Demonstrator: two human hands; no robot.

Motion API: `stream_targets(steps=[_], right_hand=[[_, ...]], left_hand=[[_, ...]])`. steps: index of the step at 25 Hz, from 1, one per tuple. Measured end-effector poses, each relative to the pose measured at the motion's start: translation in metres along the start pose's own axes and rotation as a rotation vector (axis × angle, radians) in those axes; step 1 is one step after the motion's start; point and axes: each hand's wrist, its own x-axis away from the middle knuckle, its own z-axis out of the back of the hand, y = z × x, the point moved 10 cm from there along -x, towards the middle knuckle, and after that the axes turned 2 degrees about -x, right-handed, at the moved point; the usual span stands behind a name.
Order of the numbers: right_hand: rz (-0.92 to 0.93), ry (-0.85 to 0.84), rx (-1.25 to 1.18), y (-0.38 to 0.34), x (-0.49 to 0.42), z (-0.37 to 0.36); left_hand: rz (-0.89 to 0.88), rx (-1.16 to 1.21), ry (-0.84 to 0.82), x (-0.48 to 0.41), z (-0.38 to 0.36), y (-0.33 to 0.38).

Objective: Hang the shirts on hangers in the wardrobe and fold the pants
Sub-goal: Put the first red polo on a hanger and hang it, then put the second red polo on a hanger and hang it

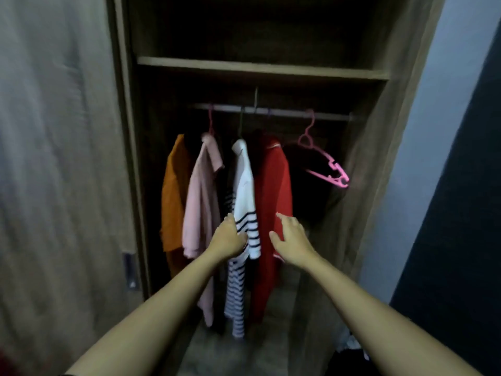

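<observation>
Currently head view: left hand (229,238) pinched the striped shirt (245,213) at center; right hand (291,238) was spread against the red shirt (273,191). Orange shirt (173,196) and pink shirt (202,202) hung at 9 o'clock, empty pink hanger (325,161) at 2 o'clock on the rail (284,112).

The head camera is looking forward and slightly down into the open wardrobe (260,69), close behind both outstretched hands.

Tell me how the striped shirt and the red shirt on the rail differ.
The striped shirt is white with dark stripes; the red shirt is plain red. The left hand grips the striped shirt; the right hand is spread open against the red shirt. Both hang from the rail.
</observation>
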Motion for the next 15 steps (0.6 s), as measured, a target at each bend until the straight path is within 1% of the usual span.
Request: stream_targets(steps=[2, 5, 7, 10, 15], right_hand=[[0.014, -0.098, -0.034, -0.014, 0.02, -0.047], [0.041, -0.233, -0.128, -0.052, 0.047, -0.119], [0.066, -0.306, -0.174, -0.089, 0.063, -0.162], [0.111, -0.395, -0.235, -0.141, 0.076, -0.218], [0.186, -0.581, -0.316, -0.239, 0.102, -0.318]], left_hand=[[0.077, -0.024, -0.006, 0.034, -0.001, -0.054], [0.253, -0.03, 0.046, 0.089, 0.021, -0.142], [0.36, -0.036, 0.126, 0.126, 0.051, -0.196], [0.449, -0.101, 0.217, 0.174, 0.096, -0.26], [0.594, -0.211, 0.317, 0.253, 0.178, -0.371]])
